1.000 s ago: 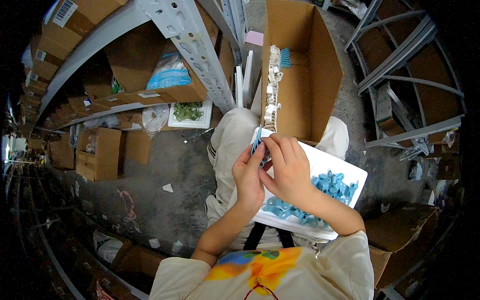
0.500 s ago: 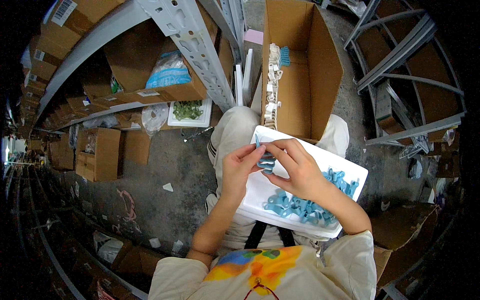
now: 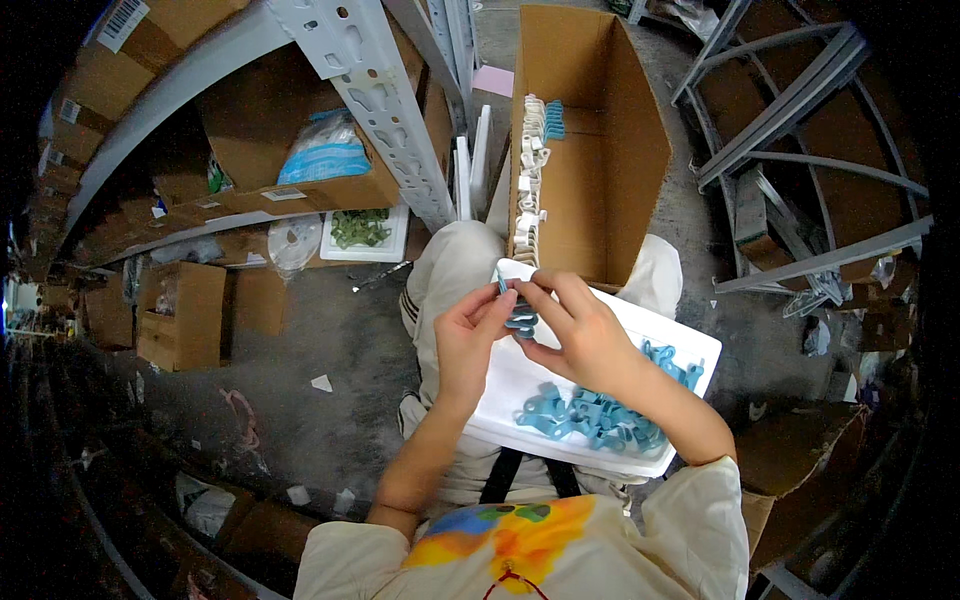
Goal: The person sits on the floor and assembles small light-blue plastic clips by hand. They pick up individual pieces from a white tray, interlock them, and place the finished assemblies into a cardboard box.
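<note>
Several small blue plastic clip-like pieces (image 3: pixel 521 321) are held together in a row between my two hands. My left hand (image 3: pixel 471 332) pinches the upper end of this row between thumb and fingers. Beside it, my right hand (image 3: pixel 583 333) curls round the other side with its fingertips touching the pieces. Both hands are above the left part of a white foam tray (image 3: pixel 492 405) resting on my lap. Loose blue pieces (image 3: pixel 592 415) of the same kind lie heaped in the tray, partly beneath my right forearm.
Beyond the tray stands an open cardboard box (image 3: pixel 581 222), with a row of white clip-like pieces (image 3: pixel 527 205) and a few blue ones (image 3: pixel 554 119) along its left wall. Metal shelving (image 3: pixel 372 92) rises at the left. Green pieces fill another white tray (image 3: pixel 361 231).
The whole view has shifted slightly, so most things appear a little further left. Both hands keep their hold on the blue pieces, with only small finger movement.
</note>
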`<act>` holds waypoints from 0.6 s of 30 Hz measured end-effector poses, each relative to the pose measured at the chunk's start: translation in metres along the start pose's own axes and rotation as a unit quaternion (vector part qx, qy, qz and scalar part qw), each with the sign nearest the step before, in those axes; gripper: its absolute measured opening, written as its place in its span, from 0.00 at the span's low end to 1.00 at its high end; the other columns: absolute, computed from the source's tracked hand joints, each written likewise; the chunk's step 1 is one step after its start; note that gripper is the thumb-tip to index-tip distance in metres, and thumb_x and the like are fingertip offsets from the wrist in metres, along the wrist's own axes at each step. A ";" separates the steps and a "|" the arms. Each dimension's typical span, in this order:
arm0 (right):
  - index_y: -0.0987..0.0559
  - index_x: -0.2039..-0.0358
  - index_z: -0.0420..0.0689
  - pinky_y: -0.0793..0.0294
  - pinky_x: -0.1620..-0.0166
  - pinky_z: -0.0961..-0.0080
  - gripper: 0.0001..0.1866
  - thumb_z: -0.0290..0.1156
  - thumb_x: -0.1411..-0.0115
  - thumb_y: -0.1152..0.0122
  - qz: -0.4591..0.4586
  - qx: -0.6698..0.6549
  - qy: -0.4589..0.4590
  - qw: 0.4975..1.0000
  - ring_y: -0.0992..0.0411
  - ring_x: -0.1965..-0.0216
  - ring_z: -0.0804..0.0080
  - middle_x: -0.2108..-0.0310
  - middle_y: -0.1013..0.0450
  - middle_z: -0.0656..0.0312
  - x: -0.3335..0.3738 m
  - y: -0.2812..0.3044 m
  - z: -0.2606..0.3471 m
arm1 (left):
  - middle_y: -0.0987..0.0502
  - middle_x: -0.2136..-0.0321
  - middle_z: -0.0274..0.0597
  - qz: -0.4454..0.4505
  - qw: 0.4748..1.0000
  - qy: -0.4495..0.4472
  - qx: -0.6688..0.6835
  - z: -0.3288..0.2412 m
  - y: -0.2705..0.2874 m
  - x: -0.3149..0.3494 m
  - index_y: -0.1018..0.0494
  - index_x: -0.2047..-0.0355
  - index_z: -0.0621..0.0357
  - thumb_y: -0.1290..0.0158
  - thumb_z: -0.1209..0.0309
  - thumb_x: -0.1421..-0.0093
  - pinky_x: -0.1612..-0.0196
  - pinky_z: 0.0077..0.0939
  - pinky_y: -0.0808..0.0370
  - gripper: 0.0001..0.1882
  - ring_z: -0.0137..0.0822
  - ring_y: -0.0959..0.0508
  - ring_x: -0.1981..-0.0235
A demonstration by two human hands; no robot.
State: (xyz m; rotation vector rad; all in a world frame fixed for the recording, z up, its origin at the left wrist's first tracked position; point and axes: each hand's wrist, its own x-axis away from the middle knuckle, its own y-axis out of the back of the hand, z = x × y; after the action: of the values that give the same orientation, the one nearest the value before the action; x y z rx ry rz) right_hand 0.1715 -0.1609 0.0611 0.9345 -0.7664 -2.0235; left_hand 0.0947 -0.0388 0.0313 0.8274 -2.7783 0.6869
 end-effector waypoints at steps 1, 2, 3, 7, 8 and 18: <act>0.34 0.58 0.35 0.33 0.60 0.69 0.29 0.27 0.64 0.38 -0.008 -0.018 -0.009 1.000 0.36 0.62 0.55 0.62 0.38 0.51 -0.001 0.001 -0.003 | 0.26 0.69 0.44 0.013 1.000 -0.001 0.011 0.000 0.001 -0.001 0.32 0.61 0.71 0.51 0.75 0.47 0.67 0.17 0.27 0.14 0.27 0.26 0.70; 0.34 0.59 0.36 0.33 0.60 0.68 0.28 0.27 0.64 0.37 -0.016 -0.035 -0.017 0.999 0.36 0.62 0.55 0.62 0.38 0.51 -0.003 0.001 -0.007 | 0.27 0.66 0.45 0.017 1.000 0.002 -0.011 0.003 0.002 -0.003 0.34 0.58 0.69 0.53 0.72 0.45 0.67 0.17 0.27 0.16 0.28 0.25 0.69; 0.33 0.59 0.36 0.33 0.60 0.68 0.28 0.28 0.63 0.37 -0.030 -0.038 -0.023 0.999 0.35 0.62 0.55 0.63 0.38 0.50 -0.005 0.002 -0.012 | 0.27 0.65 0.46 0.022 1.000 -0.002 -0.015 0.001 0.001 -0.003 0.35 0.57 0.68 0.54 0.71 0.44 0.67 0.18 0.27 0.16 0.30 0.25 0.69; 0.30 0.62 0.37 0.33 0.59 0.69 0.25 0.30 0.63 0.36 -0.086 0.004 -0.067 0.994 0.34 0.62 0.53 0.64 0.36 0.48 -0.033 0.017 -0.040 | 0.28 0.62 0.50 0.039 0.998 -0.024 -0.053 -0.007 0.000 -0.003 0.38 0.54 0.66 0.61 0.63 0.41 0.66 0.19 0.28 0.20 0.34 0.24 0.66; 0.29 0.64 0.36 0.33 0.60 0.68 0.23 0.30 0.64 0.36 -0.137 0.050 -0.028 0.989 0.34 0.63 0.53 0.64 0.36 0.49 -0.047 0.023 -0.055 | 0.28 0.61 0.50 0.044 0.996 -0.032 -0.069 -0.008 0.001 -0.003 0.39 0.54 0.66 0.64 0.60 0.40 0.66 0.19 0.28 0.22 0.35 0.24 0.66; 0.26 0.67 0.32 0.30 0.67 0.76 0.21 0.34 0.58 0.37 -0.074 -0.208 -0.206 0.953 0.30 0.72 0.72 0.71 0.29 0.55 -0.101 0.055 -0.071 | 0.29 0.61 0.49 0.017 0.993 -0.077 -0.085 -0.017 0.023 0.004 0.37 0.55 0.65 0.59 0.70 0.43 0.63 0.22 0.29 0.16 0.37 0.26 0.62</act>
State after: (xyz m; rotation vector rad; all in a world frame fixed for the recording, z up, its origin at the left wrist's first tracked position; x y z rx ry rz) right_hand 0.2948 -0.1203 0.0997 0.3369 -0.4546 -2.4249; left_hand 0.0790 -0.0159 0.0391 0.8341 -2.9425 0.3991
